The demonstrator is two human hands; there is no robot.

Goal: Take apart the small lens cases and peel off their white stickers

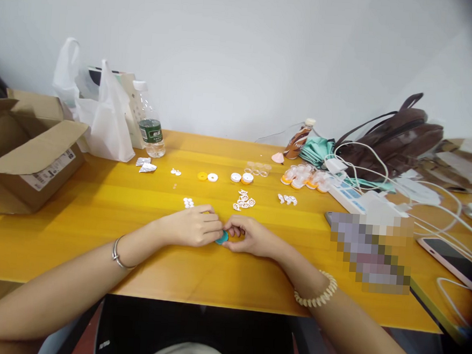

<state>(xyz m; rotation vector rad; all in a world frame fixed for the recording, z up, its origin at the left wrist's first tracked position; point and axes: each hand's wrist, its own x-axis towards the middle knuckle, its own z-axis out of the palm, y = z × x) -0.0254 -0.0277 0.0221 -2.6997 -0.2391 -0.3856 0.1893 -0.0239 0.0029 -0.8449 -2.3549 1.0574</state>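
Pinching a teal disc (222,237) by fingertips, left hand (194,227) and right hand (250,237) meet; it looks light, stiff, best gripped at its rim.

You hold one teal disc (222,237). On the table (96,216) you can count one cardboard box (27,151), two white plastic bags (108,119), one clear bottle (150,125), one brown bottle (299,139), one brown backpack (400,134), one power strip (351,198) and one phone (454,262). You also have four small discs (212,177) in a row and two foil scraps (147,167). On your wrists there are one silver bangle (119,255) and one bead bracelet (319,296).
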